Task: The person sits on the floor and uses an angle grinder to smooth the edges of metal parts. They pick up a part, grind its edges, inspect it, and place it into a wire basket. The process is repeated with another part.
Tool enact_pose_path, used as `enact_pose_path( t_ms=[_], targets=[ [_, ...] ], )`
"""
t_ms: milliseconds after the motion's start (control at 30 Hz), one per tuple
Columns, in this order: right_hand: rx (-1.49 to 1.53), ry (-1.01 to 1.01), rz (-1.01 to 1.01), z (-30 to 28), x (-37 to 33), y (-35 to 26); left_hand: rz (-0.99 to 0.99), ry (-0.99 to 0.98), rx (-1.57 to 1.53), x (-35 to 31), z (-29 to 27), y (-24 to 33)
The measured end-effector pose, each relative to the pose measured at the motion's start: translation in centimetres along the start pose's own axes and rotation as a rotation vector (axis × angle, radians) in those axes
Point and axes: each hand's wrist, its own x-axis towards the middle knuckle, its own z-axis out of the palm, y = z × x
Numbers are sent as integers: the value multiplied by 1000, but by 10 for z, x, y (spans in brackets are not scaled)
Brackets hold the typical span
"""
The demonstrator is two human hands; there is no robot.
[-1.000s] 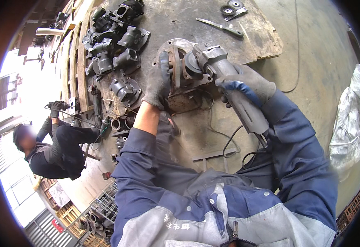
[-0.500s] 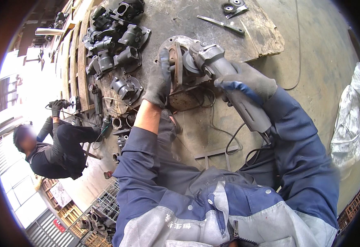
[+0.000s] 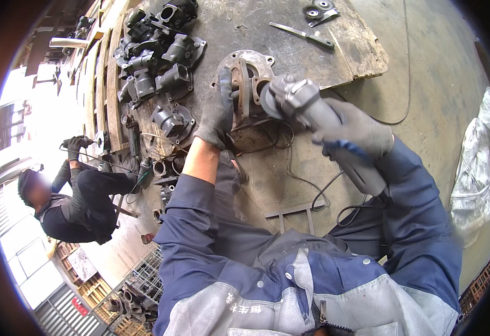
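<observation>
Taking clock positions from the middle of the view, a dark, worn worktop (image 3: 228, 25) spreads widest, reaching from eleven to one o'clock. At nine o'clock a co-worker (image 3: 82, 196) in dark clothes sits low, holding a power tool in a gloved hand. Crumpled white sheeting (image 3: 474, 173) stands at three o'clock on the concrete floor. A heap of black castings (image 3: 158, 64) lies on the board at eleven. Toward two o'clock comes a grey angle grinder (image 3: 317, 106), its head blurred and pointing to ten. At twelve sits the flanged casting (image 3: 245, 101) on the worktop's near edge, its round grey flange lying behind brown upright plates; the grinder's disc is just beside its three o'clock side, and I cannot tell whether they touch. The gloved right hand (image 3: 362, 131) is wrapped around the grinder's body. The gloved left hand (image 3: 218, 115) grasps the casting on its nine o'clock side. A dark-handled file (image 3: 303, 35) lies at one o'clock, and beyond it, farther out the same way, two small round wheels (image 3: 319, 8) rest on the board.
</observation>
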Motion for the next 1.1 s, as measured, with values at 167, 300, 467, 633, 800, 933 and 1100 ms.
enact_pose_path(
  t_ms=[167, 300, 467, 633, 800, 933, 1100],
  targets=[
    [-12, 47, -75, -15, 33, -9, 118, -11, 126, 6, -3, 0],
    [106, -11, -126, -17, 50, -2, 177, 7, 226, 1, 1, 1],
    [436, -39, 74, -22, 44, 17, 265, 69, 256, 1, 12, 0],
    [616, -59, 64, -14, 21, 55, 301, 86, 398, 1, 8, 4],
    [794, -102, 126, 6, -6, 81, 126, 18, 342, 0, 7, 10],
    [622, -93, 101, 15, -20, 83, 172, 22, 388, 1, 5, 10],
    [-51, 79, -246, 25, 0, 84, 127, -24, 347, 0, 4, 10]
  ],
)
